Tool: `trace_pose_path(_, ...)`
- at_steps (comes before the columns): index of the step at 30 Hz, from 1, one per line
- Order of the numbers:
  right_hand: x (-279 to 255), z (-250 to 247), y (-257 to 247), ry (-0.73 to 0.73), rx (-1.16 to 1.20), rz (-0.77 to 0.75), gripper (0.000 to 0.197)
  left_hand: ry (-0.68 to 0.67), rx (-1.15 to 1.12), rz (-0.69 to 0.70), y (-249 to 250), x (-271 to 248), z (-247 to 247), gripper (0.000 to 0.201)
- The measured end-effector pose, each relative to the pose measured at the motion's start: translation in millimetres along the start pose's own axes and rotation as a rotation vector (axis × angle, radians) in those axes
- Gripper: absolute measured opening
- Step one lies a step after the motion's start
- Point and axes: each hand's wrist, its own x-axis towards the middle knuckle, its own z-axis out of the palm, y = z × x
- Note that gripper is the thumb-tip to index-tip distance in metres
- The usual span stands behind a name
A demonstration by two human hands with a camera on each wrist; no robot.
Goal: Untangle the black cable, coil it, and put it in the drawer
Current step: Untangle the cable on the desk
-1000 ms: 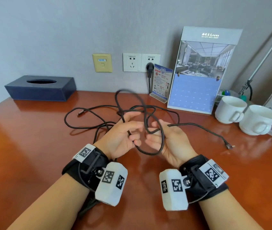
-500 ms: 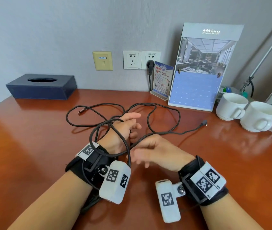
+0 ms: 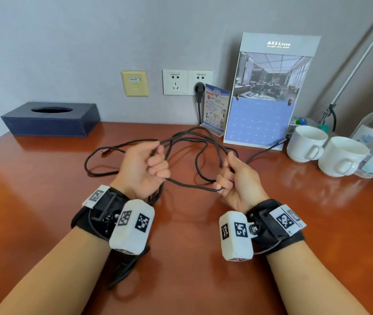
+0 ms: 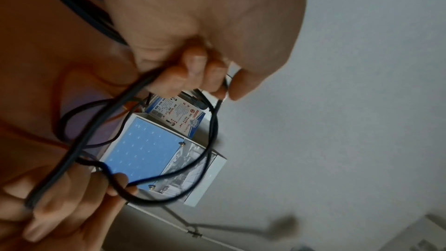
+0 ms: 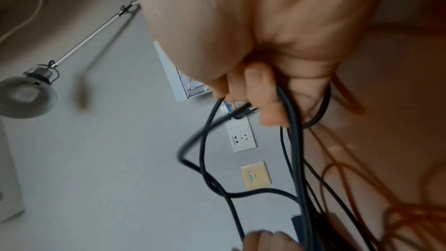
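**Desk:** Both hands have drawn apart since half a second ago, and the black cable (image 3: 190, 186) is now stretched between them instead of draped over the left wrist. Where does it sit?

**Reporter:** Above the brown worktop (image 3: 33, 192). The left hand (image 3: 143, 170) has its fingers (image 4: 193, 75) curled round several strands; the right hand (image 3: 235, 178) pinches a bend and closes its fingers (image 5: 255, 91) round more. Loose loops trail back toward the calendar card (image 3: 260, 123), and one plug end (image 3: 103, 153) lies on the wood to the left.

**Desk:** How does it look to handle?

**Reporter:** Light and limp, judging by how it sags between the fists; a thin, braided-looking cord that should bend freely but likely snags on itself where strands cross.

**Desk:** Best place to hold?

**Reporter:** Probably near a free end, feeding it out through the crossings, rather than hauling on the middle, which may tighten a knot. Two white cups (image 3: 331, 153) stand near the trailing right strand, so wide sweeps risk catching them. No drawer is in view.
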Motion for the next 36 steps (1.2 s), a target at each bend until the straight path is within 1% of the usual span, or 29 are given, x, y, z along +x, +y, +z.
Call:
trace_pose_path(3, 4.2, 1.6, 0.7, 0.013, 0.129, -0.074, 0.038, 0.021, -0.165, 0.179, 2.5, -2.7, -5.4, 0.025)
trace_pose_path(6, 5.8, 4.3, 0.2, 0.112, 0.214, -0.122, 0.037, 0.014, -0.257, 0.297, 7.5, -3.7, -4.4, 0.024)
trace_pose_path(9, 7.3, 2.2, 0.4, 0.223, 0.294, -0.152, 0.036, 0.009, -0.289, 0.316, 12.9, -1.9, -3.2, 0.017)
trace_pose_path(11, 10.4, -3.9, -1.8, 0.298, 0.302, -0.171, 0.035, -0.028, -0.285, 0.307, 21.6, -3.5, -8.8, 0.014)
trace_pose_path(14, 14.4, -22.5, -12.1, 0.444, 0.292, -0.176, 0.033, -0.111, -0.323, 0.322, 53.8, -9.1, -29.9, 0.006)
trace_pose_path(15, 16.2, -28.0, -14.3, 0.478, 0.296, -0.17, 0.034, -0.113, -0.343, 0.333, 66.1, -10.1, -38.9, 0.007)
trace_pose_path(16, 18.0, -31.4, -15.3, 0.503, 0.295, -0.164, 0.034, -0.075, -0.347, 0.34, 77.2, -11.0, -46.5, 0.01)
trace_pose_path(19, 22.9, -29.9, -9.8, 0.548, 0.268, -0.15, 0.033, 0.151, -0.275, 0.37, 100.2, -13.9, -63.5, 0.018)
trace_pose_path(22, 26.7, -35.7, -13.5, 0.582, 0.277, -0.096, 0.032, 0.368, -0.356, 0.464, 111.9, -16.7, -76.6, 0.032)
trace_pose_path(24, 27.3, -40.4, -17.0, 0.564, 0.301, -0.059, 0.029, 0.482, -0.362, 0.501, 113.4, -18.1, -80.2, 0.031)
trace_pose_path(26, 22.7, -37.7, -12.6, 0.511, 0.284, -0.055, 0.034, 0.612, -0.221, 0.469, 106.8, -16.3, -81.8, 0.023)
trace_pose_path(27, 20.0, -33.4, -9.0, 0.469, 0.218, -0.062, 0.035, 0.656, -0.11, 0.426, 102.9, -14.2, -80.9, 0.021)
trace_pose_path(28, 19.0, -29.6, -5.9, 0.425, 0.124, -0.069, 0.035, 0.67, -0.001, 0.375, 97.3, -12.5, -77.6, 0.021)
trace_pose_path(30, 17.0, -24.3, -1.3, 0.335, -0.054, -0.085, 0.033, 0.661, 0.212, 0.287, 86.6, -14.7, -68.1, 0.016)
trace_pose_path(33, 12.9, -24.4, -2.3, 0.237, -0.177, -0.111, 0.031, 0.647, 0.527, 0.193, 73.9, -23.2, -53.3, 0.022)
trace_pose_path(34, 10.1, -24.3, -4.2, 0.205, -0.188, -0.095, 0.03, 0.618, 0.637, 0.17, 70.5, -27.3, -47.4, 0.021)
trace_pose_path(36, 6.1, -23.8, -8.7, 0.169, -0.192, -0.068, 0.03, 0.514, 0.849, 0.089, 64.3, -34.6, -37.6, 0.012)
